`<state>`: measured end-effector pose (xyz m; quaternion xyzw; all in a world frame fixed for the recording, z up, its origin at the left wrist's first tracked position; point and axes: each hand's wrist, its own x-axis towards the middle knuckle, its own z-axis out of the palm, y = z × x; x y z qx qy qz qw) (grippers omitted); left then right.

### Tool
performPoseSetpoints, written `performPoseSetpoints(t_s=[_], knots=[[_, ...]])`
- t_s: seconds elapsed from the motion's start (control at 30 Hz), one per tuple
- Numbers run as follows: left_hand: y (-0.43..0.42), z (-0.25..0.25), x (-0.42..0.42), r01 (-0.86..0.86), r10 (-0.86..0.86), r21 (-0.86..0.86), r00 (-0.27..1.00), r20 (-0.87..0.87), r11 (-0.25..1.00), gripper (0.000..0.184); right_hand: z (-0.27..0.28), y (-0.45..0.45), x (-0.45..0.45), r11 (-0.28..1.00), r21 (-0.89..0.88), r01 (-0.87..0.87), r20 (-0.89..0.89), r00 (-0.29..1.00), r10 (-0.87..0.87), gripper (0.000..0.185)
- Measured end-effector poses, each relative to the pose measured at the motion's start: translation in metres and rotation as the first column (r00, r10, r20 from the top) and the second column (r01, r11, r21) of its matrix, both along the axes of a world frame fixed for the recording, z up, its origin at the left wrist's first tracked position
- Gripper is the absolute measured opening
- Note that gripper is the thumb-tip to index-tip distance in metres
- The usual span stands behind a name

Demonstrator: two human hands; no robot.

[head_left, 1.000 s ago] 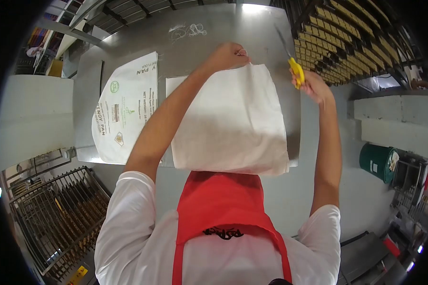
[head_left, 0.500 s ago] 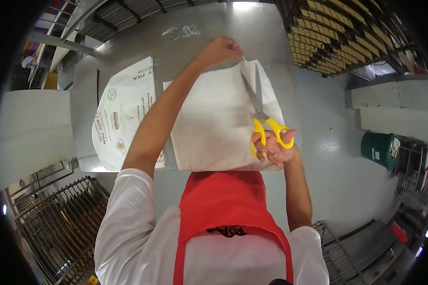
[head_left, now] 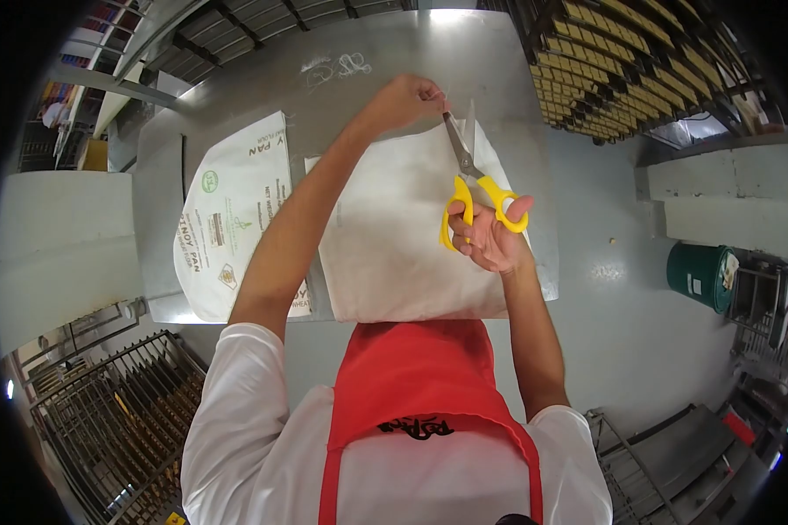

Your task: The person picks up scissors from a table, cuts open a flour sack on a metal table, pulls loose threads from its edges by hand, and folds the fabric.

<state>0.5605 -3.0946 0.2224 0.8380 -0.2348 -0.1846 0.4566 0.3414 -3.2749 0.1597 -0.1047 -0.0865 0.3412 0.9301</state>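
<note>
Head: apparently pinching thin white thread (head_left: 443, 94) in left hand (head_left: 415, 100), just past top edge of plain white fabric sack (head_left: 394, 219), flat on grey metal table (head_left: 411, 52). Holding parted yellow-handled steel scissors (head_left: 467, 164) in spread right hand (head_left: 492, 240). Likely positioning for snip; calls for tautness.

You are working with two hands, one left hand (head_left: 414, 101) and one right hand (head_left: 496, 240), and you are holding one pair of yellow scissors (head_left: 467, 166) with two blades and two handle loops. Two sacks are lying on one steel table (head_left: 324, 114): one plain white sack (head_left: 394, 236) in the middle and one printed sack (head_left: 228, 214) on the left, with one cluster of white threads (head_left: 350, 64) resting farther off. You are wearing one red apron (head_left: 416, 372), while one green bin (head_left: 700, 277) is standing on the right.
</note>
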Motion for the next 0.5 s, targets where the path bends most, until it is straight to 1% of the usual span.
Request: performPoseSetpoints(t_s=[0.07, 0.13, 0.23, 0.27, 0.33, 0.47, 0.5], knots=[[0.001, 0.000, 0.000, 0.006, -0.006, -0.032, 1.000, -0.011, 0.999, 0.031, 0.000, 0.004, 0.006, 1.000, 0.013, 0.025, -0.008, 1.000, -0.025, 0.119], [-0.001, 0.005, -0.003, 0.024, -0.028, 0.043, 0.995, 0.097, 0.999, 0.031, 0.004, 0.007, 0.011, 0.998, -0.010, 0.054, -0.031, 0.998, -0.054, 0.116], [-0.006, 0.003, -0.007, 0.003, -0.001, -0.019, 0.993, 0.117, 1.000, 0.031, 0.008, 0.011, 0.018, 0.994, -0.052, 0.098, -0.043, 0.994, -0.100, 0.114], [-0.005, 0.003, -0.008, 0.008, -0.005, -0.020, 0.993, 0.118, 1.000, 0.031, 0.010, 0.011, 0.019, 0.993, -0.053, 0.103, -0.042, 0.994, -0.105, 0.114], [-0.004, 0.008, -0.010, 0.051, -0.052, 0.022, 0.998, 0.025, 0.998, 0.032, 0.011, 0.012, 0.023, 0.986, -0.080, 0.145, -0.026, 0.989, -0.147, 0.114], [-0.006, 0.005, -0.016, 0.077, -0.077, 0.020, 0.997, 0.023, 0.997, 0.028, 0.012, 0.012, 0.026, 0.983, -0.063, 0.170, -0.019, 0.985, -0.171, 0.113], [-0.006, 0.005, -0.018, 0.088, -0.088, 0.012, 0.996, 0.022, 0.996, 0.026, 0.015, 0.013, 0.027, 0.980, -0.083, 0.178, -0.027, 0.983, -0.181, 0.112]])
